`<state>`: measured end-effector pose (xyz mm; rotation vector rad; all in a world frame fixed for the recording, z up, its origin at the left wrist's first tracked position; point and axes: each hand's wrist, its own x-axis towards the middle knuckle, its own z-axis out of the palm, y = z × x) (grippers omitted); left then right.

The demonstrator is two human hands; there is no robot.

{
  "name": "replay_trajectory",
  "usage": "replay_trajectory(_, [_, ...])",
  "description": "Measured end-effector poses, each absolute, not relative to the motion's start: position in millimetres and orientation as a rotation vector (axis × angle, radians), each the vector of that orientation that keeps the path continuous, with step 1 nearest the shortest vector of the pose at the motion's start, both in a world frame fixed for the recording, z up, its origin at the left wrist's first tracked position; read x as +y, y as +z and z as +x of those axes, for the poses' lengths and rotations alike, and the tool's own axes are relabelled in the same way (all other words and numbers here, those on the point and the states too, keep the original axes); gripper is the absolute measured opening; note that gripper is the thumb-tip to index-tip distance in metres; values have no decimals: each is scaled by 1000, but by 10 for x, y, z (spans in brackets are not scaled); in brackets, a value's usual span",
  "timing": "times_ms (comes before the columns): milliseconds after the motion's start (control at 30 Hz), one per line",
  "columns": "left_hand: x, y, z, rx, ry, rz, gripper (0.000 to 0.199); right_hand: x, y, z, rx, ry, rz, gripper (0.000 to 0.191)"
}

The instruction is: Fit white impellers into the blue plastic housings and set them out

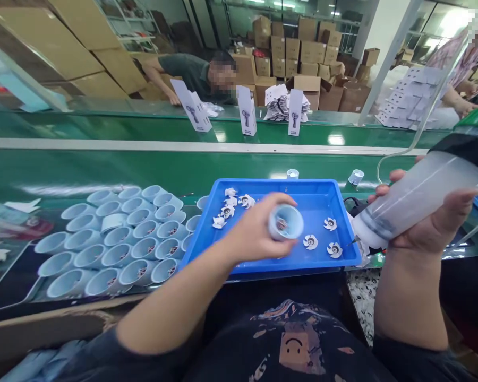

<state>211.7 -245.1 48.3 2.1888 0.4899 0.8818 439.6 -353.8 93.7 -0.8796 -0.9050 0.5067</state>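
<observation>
My left hand (258, 225) is wrapped round a light blue cup-shaped housing (287, 223), held above the blue tray (274, 269). Its mouth faces me, and a small metallic part shows inside. In my right hand (426, 223) is a large translucent glue syringe (418, 191) with a black and green top, tilted so its thin tip points down-left by the tray's right edge. Tip and housing are apart. Small white fan impellers (310, 242) lie in the tray, some at its left side and a few at the right.
Many similar blue housings (103, 252) stand in rows on the left. Two small cups (356, 177) sit behind the tray on the green conveyor (143, 164). White printed boxes (247, 111) stand beyond. One person (195, 74) leans in opposite; another (458, 90) is at far right.
</observation>
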Motion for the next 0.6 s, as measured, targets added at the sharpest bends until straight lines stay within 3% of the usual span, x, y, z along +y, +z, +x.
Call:
replay_trajectory(100, [-2760,316,2437,319,647,2382,58,-3540,1077,4128,-892,602,-767,52])
replay_trajectory(300, [-2984,307,2593,258,642,2280,26,-3550,1065,3924,-1020,705,-744,38])
replay_trajectory(600, [-3006,339,2624,300,633,2246,19,-3615,1015,3894,-1051,644,-803,34])
